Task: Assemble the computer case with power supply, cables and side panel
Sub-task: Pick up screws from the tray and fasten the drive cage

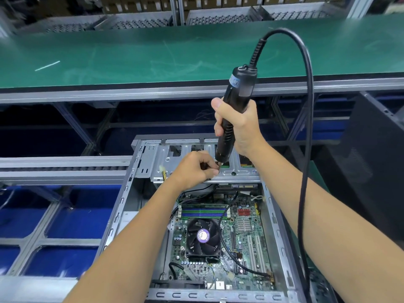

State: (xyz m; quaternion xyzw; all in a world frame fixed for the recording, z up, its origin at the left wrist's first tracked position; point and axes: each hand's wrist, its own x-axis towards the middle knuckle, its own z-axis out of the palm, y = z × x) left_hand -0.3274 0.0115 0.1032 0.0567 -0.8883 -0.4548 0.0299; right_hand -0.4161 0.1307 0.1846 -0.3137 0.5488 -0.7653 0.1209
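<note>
Seemingly fingers (211, 169) beside screwdriver (231, 119) tip

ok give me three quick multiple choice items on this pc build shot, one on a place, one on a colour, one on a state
1. Where is the tip of the electric screwdriver?
A. on the CPU fan
B. at the metal drive bracket at the far end of the case
C. on the green conveyor belt

2. What colour is the sticker at the hub of the CPU fan?
A. purple
B. red
C. yellow

3. What is the left hand doing?
A. lying flat and open on the motherboard
B. pinching near the screwdriver tip
C. hanging away from the case

Answers:
1 B, the tip meets the metal drive bracket at the far end of the computer case, with the right hand gripping the tool.
2 A, the round hub label is purple.
3 B, its fingers are curled together right at the bit.
</note>
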